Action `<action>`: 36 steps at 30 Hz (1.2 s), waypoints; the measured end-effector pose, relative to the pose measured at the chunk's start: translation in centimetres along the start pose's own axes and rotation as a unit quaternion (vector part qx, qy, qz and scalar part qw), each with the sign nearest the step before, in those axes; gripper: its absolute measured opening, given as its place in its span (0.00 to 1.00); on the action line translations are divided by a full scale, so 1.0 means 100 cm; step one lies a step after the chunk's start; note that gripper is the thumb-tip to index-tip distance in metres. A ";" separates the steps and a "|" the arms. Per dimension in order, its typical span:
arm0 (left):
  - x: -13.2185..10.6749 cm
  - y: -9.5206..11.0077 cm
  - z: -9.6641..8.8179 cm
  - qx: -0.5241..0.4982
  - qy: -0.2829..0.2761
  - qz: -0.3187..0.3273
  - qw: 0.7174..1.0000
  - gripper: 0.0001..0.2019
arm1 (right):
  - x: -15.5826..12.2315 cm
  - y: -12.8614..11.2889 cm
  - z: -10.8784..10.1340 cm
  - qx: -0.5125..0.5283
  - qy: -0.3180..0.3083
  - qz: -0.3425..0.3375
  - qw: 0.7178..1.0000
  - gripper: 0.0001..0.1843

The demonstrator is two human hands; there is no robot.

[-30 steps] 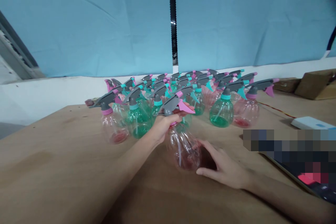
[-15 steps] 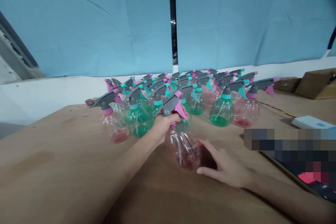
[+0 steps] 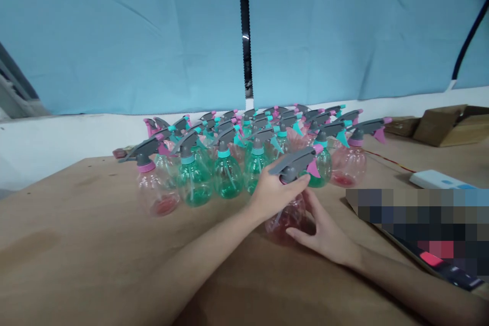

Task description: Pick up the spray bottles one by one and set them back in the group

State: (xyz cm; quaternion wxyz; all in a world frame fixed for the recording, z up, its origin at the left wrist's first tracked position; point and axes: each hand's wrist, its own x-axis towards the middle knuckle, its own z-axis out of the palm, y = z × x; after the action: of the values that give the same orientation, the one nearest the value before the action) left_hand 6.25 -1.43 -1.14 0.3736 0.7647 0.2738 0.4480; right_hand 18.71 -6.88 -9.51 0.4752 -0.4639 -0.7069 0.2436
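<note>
A pink spray bottle (image 3: 284, 221) with a grey trigger head stands close in front of me, its pink nozzle and trigger pointing right. My left hand (image 3: 273, 191) wraps round its neck, just under the head, and hides the collar. Around the right side of the bottle's body curve the fingers and thumb of my right hand (image 3: 324, 232), gripping it low down. Just behind are several more spray bottles, among them a green one (image 3: 228, 175) with a turquoise collar and a pink one (image 3: 156, 193) at the left end of the group.
The wooden table (image 3: 95, 254) reaches back to a wall hung with blue cloth (image 3: 153, 35). On the right lie a white device (image 3: 439, 181) with a red-yellow wire, a dark flat object (image 3: 454, 270) partly pixelated, and an open cardboard box (image 3: 451, 125) farther back.
The held pink bottle has moved right, away from the green bottles, in my left hand. My right hand has closed in around its body. The view has shifted slightly.
</note>
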 end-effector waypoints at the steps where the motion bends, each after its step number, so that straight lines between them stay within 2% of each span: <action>1: -0.002 -0.003 0.001 0.013 0.016 0.014 1.000 0.14 | 0.003 0.001 -0.002 0.003 0.010 0.008 1.000 0.43; 3: -0.011 -0.011 -0.002 0.058 0.043 0.037 0.997 0.20 | 0.010 0.005 -0.008 0.004 0.028 0.027 0.999 0.40; 5: -0.027 -0.019 -0.010 0.121 0.043 0.059 0.990 0.24 | 0.017 0.013 -0.016 -0.024 0.050 0.042 0.998 0.39; 8: -0.058 -0.030 -0.027 0.238 -0.022 0.081 0.968 0.20 | 0.024 0.021 -0.025 -0.152 0.091 0.061 0.982 0.40; 11: -0.081 -0.039 -0.039 0.331 -0.081 0.118 0.933 0.16 | 0.031 0.018 -0.030 -0.291 0.101 0.091 0.947 0.39; 14: -0.088 -0.042 -0.042 0.372 -0.098 0.152 0.910 0.14 | 0.040 0.007 -0.030 -0.377 0.086 0.115 0.915 0.38; 18: -0.086 -0.044 -0.041 0.381 -0.110 0.163 0.903 0.13 | 0.053 -0.001 -0.026 -0.426 0.057 0.146 0.891 0.38; 26: -0.087 -0.045 -0.041 0.387 -0.180 0.140 0.894 0.14 | 0.069 0.002 -0.022 -0.433 0.034 0.140 0.890 0.37; 31: -0.083 -0.041 -0.039 0.404 -0.202 0.068 0.889 0.13 | 0.047 0.000 -0.009 -0.498 0.072 0.100 0.858 0.37; 33: -0.083 -0.041 -0.040 0.426 -0.209 0.029 0.880 0.15 | 0.028 -0.004 0.001 -0.518 0.042 0.060 0.852 0.33; 36: -0.083 -0.042 -0.046 0.444 -0.238 -0.005 0.864 0.22 | 0.003 -0.007 0.015 -0.462 -0.053 -0.033 0.884 0.28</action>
State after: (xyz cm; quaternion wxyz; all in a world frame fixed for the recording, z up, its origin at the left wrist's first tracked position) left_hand -1.95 -3.80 -7.11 0.0505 0.9316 0.3506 0.0810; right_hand 17.03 -6.80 -9.54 0.1763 -0.5936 -0.7785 -0.1025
